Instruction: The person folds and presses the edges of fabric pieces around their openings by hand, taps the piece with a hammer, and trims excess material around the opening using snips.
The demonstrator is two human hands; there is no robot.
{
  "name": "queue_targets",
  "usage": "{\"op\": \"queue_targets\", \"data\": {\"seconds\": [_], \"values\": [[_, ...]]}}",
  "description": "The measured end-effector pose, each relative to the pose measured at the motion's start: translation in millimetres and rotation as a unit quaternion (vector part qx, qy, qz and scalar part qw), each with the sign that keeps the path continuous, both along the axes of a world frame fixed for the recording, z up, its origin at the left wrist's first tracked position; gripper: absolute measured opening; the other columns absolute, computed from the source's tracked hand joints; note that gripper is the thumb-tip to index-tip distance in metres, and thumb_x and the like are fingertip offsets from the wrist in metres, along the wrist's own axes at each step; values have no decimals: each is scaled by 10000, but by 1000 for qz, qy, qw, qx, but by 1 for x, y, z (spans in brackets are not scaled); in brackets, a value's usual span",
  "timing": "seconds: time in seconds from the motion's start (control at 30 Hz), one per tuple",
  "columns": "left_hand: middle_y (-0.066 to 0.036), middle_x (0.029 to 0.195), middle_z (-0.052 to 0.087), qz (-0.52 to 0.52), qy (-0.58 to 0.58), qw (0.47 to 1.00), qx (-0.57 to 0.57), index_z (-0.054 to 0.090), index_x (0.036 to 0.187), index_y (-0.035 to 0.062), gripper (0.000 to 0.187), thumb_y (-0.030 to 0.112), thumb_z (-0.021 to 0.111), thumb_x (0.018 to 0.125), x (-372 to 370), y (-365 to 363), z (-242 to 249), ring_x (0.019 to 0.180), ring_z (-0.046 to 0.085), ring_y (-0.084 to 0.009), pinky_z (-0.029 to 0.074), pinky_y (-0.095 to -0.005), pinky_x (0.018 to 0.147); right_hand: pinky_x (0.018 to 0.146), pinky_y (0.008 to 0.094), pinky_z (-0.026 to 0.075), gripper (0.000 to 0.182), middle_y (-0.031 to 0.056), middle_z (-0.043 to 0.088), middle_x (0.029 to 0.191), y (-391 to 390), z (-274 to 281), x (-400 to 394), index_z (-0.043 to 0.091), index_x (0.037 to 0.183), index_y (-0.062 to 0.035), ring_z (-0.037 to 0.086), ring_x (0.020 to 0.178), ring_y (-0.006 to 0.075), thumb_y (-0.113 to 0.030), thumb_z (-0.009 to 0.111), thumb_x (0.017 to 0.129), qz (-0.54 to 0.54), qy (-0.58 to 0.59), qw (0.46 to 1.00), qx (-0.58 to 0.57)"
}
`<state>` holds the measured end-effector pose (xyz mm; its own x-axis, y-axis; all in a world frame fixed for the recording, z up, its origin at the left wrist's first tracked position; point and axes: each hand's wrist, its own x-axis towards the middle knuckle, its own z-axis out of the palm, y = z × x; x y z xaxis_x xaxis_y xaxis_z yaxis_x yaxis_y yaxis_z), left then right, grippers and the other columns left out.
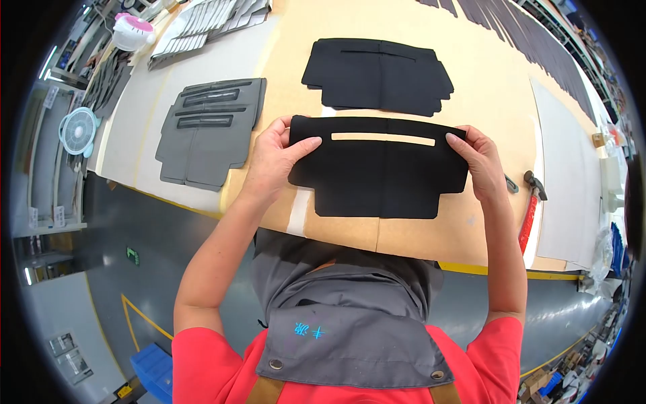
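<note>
A black fabric panel (377,178) with a long narrow slot near its top edge is stretched between my hands over the table's near side. Its upper left corner is pinched by my left hand (276,153), thumb on top. My right hand (479,158) grips the upper right corner the same way. Through the slot the tan tabletop shows. Just beyond lies a stack of similar black panels (377,74), the top one with a thin slit. To the left rests a stack of grey panels (208,138) with dark-edged slots.
On the table (350,232), a red-handled hammer (529,209) lies right of my right hand. Grey strips (202,27) sit at the far left, dark strips (525,40) at the far right. A small fan (79,131) stands past the left edge.
</note>
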<state>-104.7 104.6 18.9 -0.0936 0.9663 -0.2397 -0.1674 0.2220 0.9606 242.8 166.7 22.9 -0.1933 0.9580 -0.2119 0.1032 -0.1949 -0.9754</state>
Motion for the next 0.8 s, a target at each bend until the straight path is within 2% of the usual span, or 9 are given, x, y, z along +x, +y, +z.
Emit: {"op": "queue_targets", "data": {"seconds": [0.4,0.8], "values": [[-86,1087,734,-15,4,999,34,593,1278,0,397,-15,733,907,0,1,33,968,699,-116,565,-258,896,764,211,521,161,18,728,915,5,28,3,711,1082,-19,657,815,62,-139,689,978,-12,-1,999,53],[-87,1109,724,-28,-28,998,45,562,1328,9,458,-10,735,905,-5,2,41,981,708,-134,575,-273,890,641,193,552,150,29,717,871,-1,56,2,705,1064,-11,663,718,56,-134,700,978,-15,45,996,70]]}}
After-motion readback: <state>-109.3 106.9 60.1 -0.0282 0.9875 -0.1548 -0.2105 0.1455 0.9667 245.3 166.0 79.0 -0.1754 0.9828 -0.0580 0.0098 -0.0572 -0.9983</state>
